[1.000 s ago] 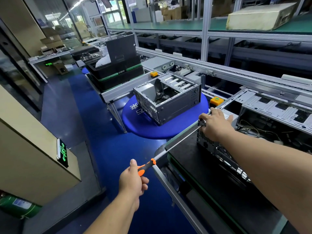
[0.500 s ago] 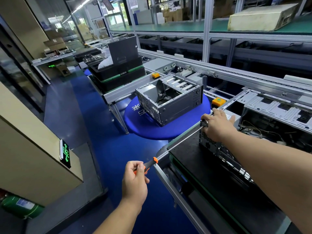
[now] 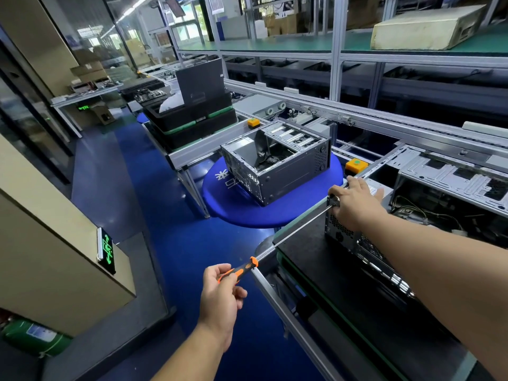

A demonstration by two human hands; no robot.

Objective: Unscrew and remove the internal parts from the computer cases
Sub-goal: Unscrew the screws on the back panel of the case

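An open computer case (image 3: 445, 193) lies on a black mat (image 3: 330, 270) at my right, with wires showing inside. My left hand (image 3: 220, 292) grips the orange-and-black handle of a long screwdriver (image 3: 291, 235). Its thin shaft runs up and right to the case's near top corner. My right hand (image 3: 354, 202) rests curled over that corner and pinches the shaft at its tip, hiding the tip and the screw. A second, emptied grey case (image 3: 277, 169) stands on a round blue stool (image 3: 242, 207) beyond.
Stacked black trays with a dark box (image 3: 192, 114) sit on the bench at the back left. Orange buttons (image 3: 356, 164) stand on the aluminium conveyor rail. A beige cabinet with a green lit sign (image 3: 105, 250) is at my left. Blue floor lies between.
My left hand has turned on the screwdriver handle, from a full fist to a looser finger grip. The right hand stays on the case corner. The view shifted slightly.
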